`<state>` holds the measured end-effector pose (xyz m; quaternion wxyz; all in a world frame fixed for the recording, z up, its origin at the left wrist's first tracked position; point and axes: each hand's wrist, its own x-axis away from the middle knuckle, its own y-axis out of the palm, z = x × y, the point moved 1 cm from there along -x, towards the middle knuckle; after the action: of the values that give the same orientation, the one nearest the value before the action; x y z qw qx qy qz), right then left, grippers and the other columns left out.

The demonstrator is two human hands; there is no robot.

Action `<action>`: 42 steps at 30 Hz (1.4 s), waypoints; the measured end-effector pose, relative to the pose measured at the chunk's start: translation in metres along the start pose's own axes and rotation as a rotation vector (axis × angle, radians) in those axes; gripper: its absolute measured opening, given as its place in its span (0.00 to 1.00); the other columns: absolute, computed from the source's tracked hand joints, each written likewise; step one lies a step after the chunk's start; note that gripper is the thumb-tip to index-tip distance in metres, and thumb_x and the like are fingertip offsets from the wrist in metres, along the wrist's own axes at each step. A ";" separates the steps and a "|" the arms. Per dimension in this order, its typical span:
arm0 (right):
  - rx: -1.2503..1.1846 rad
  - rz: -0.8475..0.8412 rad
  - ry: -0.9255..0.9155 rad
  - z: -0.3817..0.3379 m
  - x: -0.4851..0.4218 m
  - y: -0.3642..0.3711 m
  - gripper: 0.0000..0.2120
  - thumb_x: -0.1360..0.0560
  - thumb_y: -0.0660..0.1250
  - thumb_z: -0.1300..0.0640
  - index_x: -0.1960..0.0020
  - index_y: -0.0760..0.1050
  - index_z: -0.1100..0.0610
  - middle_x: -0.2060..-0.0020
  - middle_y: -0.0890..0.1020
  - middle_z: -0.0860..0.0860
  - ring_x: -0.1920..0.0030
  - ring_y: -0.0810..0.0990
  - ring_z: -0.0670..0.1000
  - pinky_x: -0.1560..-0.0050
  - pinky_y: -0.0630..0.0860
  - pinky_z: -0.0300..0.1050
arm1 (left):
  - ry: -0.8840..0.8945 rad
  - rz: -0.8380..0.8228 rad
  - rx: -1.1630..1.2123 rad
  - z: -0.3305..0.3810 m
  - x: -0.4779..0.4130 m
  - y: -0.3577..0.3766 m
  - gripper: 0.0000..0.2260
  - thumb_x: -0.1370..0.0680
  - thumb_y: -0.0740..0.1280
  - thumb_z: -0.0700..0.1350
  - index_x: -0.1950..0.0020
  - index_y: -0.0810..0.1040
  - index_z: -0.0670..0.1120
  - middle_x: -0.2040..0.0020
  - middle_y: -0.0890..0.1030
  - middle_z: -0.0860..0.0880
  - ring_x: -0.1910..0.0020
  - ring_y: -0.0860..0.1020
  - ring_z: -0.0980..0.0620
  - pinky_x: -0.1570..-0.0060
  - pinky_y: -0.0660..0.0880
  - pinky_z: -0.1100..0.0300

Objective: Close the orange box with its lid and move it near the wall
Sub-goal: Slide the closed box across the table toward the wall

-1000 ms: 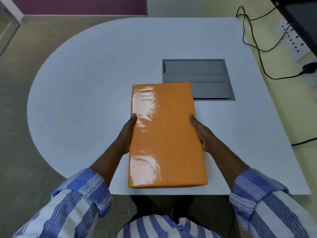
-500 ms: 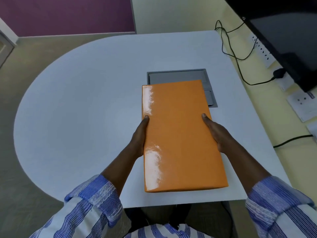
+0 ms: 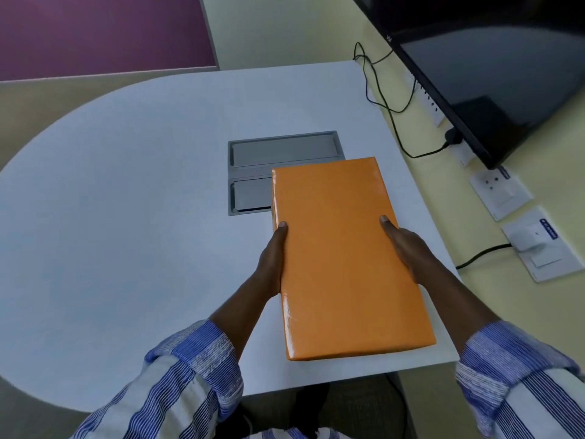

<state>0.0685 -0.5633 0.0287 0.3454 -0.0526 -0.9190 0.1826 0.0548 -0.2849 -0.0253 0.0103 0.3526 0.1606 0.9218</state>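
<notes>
White table (image 3: 133,217), yellow wall (image 3: 506,312) on right | I see orange box (image 3: 342,255) lid on, over table's right part, far end covering grey floor-box panel (image 3: 253,172) | left hand (image 3: 272,261) and right hand (image 3: 408,248) clasp its long sides | can't tell if lifted

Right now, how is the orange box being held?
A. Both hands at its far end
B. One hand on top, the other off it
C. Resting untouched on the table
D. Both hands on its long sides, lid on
D: the left hand and right hand clasp the long sides of the closed orange box.
</notes>
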 end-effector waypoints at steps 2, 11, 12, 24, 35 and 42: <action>0.030 0.026 -0.003 0.005 -0.006 -0.011 0.40 0.30 0.59 0.23 0.35 0.77 0.54 0.46 0.83 0.54 0.47 0.82 0.57 0.38 0.78 0.60 | -0.002 0.003 -0.010 -0.003 -0.004 0.013 0.30 0.23 0.59 0.70 0.27 0.73 0.55 0.43 0.87 0.46 0.47 0.86 0.44 0.55 0.84 0.46; 0.143 0.078 -0.014 0.019 -0.033 -0.046 0.42 0.30 0.56 0.21 0.37 0.77 0.56 0.45 0.82 0.57 0.46 0.81 0.59 0.38 0.78 0.61 | -0.019 -0.025 -0.033 -0.018 -0.025 0.051 0.30 0.23 0.59 0.71 0.26 0.70 0.55 0.37 0.83 0.44 0.42 0.84 0.41 0.39 0.78 0.36; 0.153 0.075 -0.007 0.021 -0.035 -0.048 0.43 0.29 0.56 0.22 0.35 0.76 0.56 0.44 0.82 0.57 0.44 0.81 0.59 0.37 0.78 0.61 | -0.024 -0.021 -0.039 -0.020 -0.027 0.053 0.31 0.23 0.59 0.71 0.26 0.70 0.55 0.37 0.83 0.44 0.41 0.83 0.41 0.38 0.77 0.35; 0.681 0.459 -0.569 0.010 -0.030 -0.010 0.41 0.21 0.56 0.33 0.19 0.54 0.60 0.20 0.58 0.63 0.20 0.57 0.64 0.23 0.57 0.64 | -0.125 0.142 -0.008 -0.023 -0.038 0.049 0.38 0.24 0.47 0.75 0.25 0.71 0.51 0.31 0.78 0.43 0.34 0.76 0.40 0.34 0.72 0.41; 1.038 0.202 -0.707 0.015 -0.023 0.061 0.43 0.23 0.43 0.27 0.17 0.42 0.52 0.18 0.41 0.56 0.19 0.39 0.62 0.21 0.41 0.67 | -0.091 -0.065 0.060 -0.021 -0.038 0.066 0.29 0.22 0.48 0.72 0.35 0.77 0.59 0.44 0.87 0.49 0.47 0.86 0.46 0.59 0.84 0.50; 1.043 0.204 -0.707 0.021 -0.027 0.037 0.43 0.23 0.44 0.27 0.17 0.42 0.51 0.17 0.42 0.55 0.18 0.39 0.61 0.21 0.41 0.67 | -0.098 -0.091 0.047 -0.029 -0.046 0.086 0.28 0.22 0.48 0.73 0.35 0.77 0.61 0.44 0.87 0.49 0.46 0.86 0.47 0.59 0.84 0.50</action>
<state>0.0743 -0.5415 -0.0163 -0.0176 0.0985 -0.7583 0.6442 0.0783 -0.3810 -0.0490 0.0520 0.3899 0.1974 0.8980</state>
